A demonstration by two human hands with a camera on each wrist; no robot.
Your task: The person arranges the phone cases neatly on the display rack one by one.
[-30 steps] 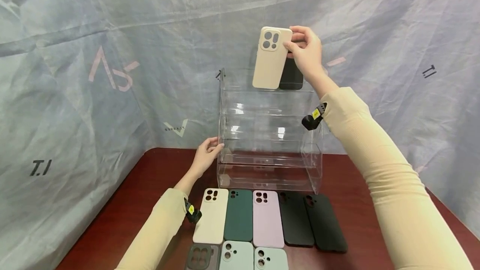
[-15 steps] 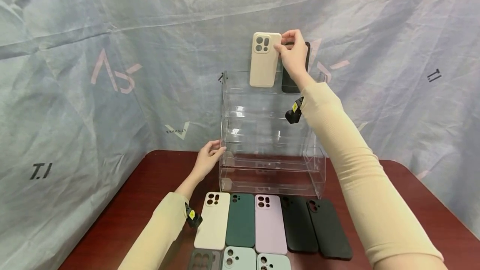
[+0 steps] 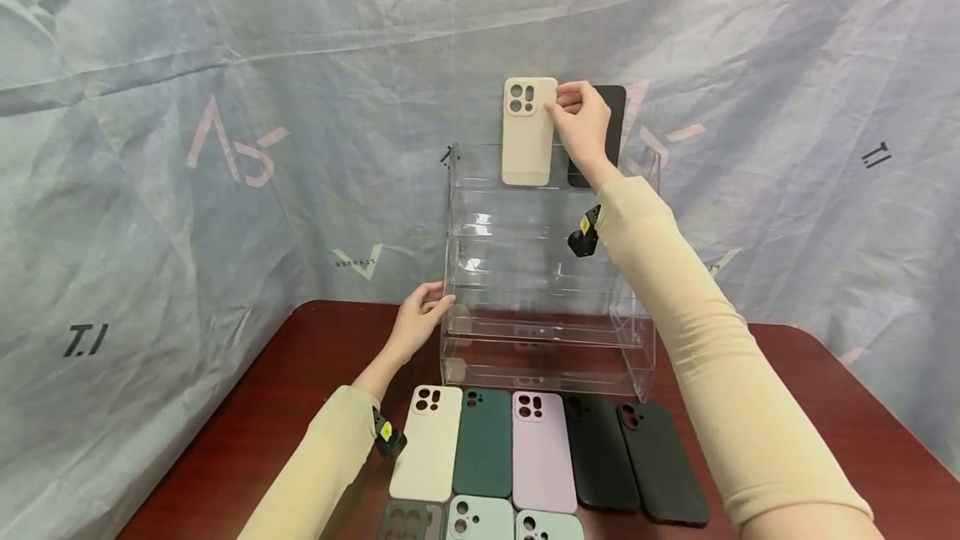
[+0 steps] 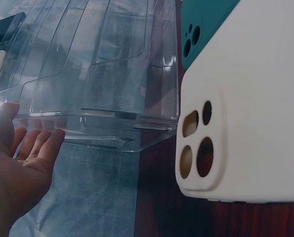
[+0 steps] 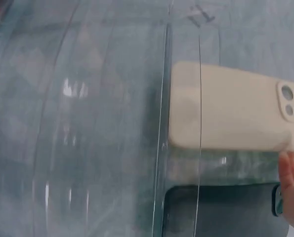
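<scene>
My right hand [image 3: 587, 125] pinches the upper right edge of a cream phone case [image 3: 525, 136], which has a camera cutout at its top left. The case stands upright on the top tier of a clear stepped rack [image 3: 517, 211]; in the right wrist view the lower end of the cream case [image 5: 226, 108] lies behind the tier's clear lip. A black phone case [image 3: 617, 123] stands to its right, partly covered by my hand. My left hand [image 3: 416, 323] rests loosely curled fingers against the rack's left side panel, also seen in the left wrist view.
In front of the rack lie a white case [image 3: 427, 448], a dark green case [image 3: 483, 448], a lilac case [image 3: 543, 457] and two black cases [image 3: 603, 457]. A nearer row, cut off below, has two pale blue cases [image 3: 480, 519] and a grey one [image 3: 412, 522].
My right hand has moved left and down with the cream case, whose lower end has come down into the top tier. More of the black case shows. My left hand stays at the rack's side.
</scene>
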